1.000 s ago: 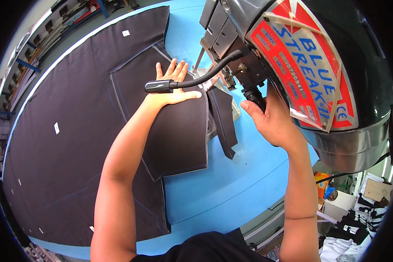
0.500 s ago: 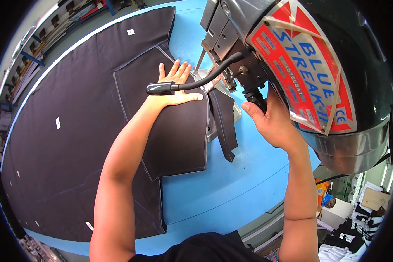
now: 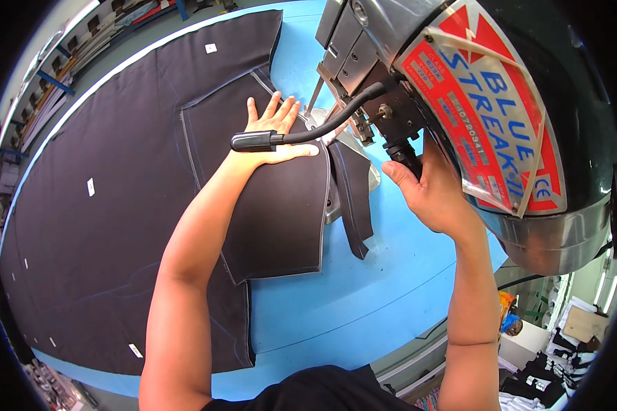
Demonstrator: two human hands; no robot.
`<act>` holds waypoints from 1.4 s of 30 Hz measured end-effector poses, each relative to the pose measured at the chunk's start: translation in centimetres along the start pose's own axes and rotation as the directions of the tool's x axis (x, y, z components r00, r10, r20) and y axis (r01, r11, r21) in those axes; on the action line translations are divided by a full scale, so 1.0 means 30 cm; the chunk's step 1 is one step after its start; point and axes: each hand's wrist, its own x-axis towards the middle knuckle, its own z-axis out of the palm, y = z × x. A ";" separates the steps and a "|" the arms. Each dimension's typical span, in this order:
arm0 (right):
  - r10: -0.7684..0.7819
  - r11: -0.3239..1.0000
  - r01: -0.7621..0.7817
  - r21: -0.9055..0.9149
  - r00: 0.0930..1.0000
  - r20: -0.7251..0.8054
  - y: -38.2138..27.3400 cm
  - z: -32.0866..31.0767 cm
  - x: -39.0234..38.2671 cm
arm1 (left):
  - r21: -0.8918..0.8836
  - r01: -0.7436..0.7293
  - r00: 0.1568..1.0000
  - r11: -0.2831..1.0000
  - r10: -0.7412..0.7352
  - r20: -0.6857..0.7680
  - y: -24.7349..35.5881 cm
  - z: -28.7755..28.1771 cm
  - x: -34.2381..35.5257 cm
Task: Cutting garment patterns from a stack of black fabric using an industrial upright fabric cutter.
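Note:
My left hand [image 3: 271, 130] lies flat, fingers spread, on a dark cloth stack [image 3: 274, 219] marked with chalk lines. Its fingertips are close to the metal foot of an upright cloth cutting machine [image 3: 583, 130], whose motor housing fills the upper right. My right hand [image 3: 439, 198] is closed round the black handle [image 3: 404, 155] at the machine's side; most of its fingers are hidden behind the palm. A narrow offcut strip [image 3: 353, 198] hangs apart from the stack's cut edge, beside the machine's base plate [image 3: 333, 209]. The blade's cutting point is mostly hidden.
A black gooseneck lamp [image 3: 253, 141] reaches from the machine over my left wrist. More dark cloth [image 3: 96, 240] with small white labels covers the left of the blue table [image 3: 363, 308]. Shelving lines the far left; folded garments [image 3: 541, 377] are piled at lower right.
The whole view has shifted slightly. Both hands stay in place, the left on the cloth and the right on the handle. The offcut strip's lower end sits a little lower in the picture.

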 end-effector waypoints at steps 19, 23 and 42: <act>-0.003 1.000 0.003 0.027 1.000 0.017 -0.002 -0.018 0.033 | -0.030 -0.001 1.000 1.000 0.000 -0.017 -0.012 0.015 0.001; 0.008 0.999 -0.009 0.039 1.000 0.020 -0.006 -0.022 0.039 | -0.062 -0.018 0.997 0.998 0.013 -0.076 -0.027 0.021 0.003; 0.097 0.989 -0.100 0.110 0.995 0.034 -0.032 -0.048 0.071 | 0.031 -0.004 0.998 1.000 0.006 -0.065 -0.049 0.018 0.014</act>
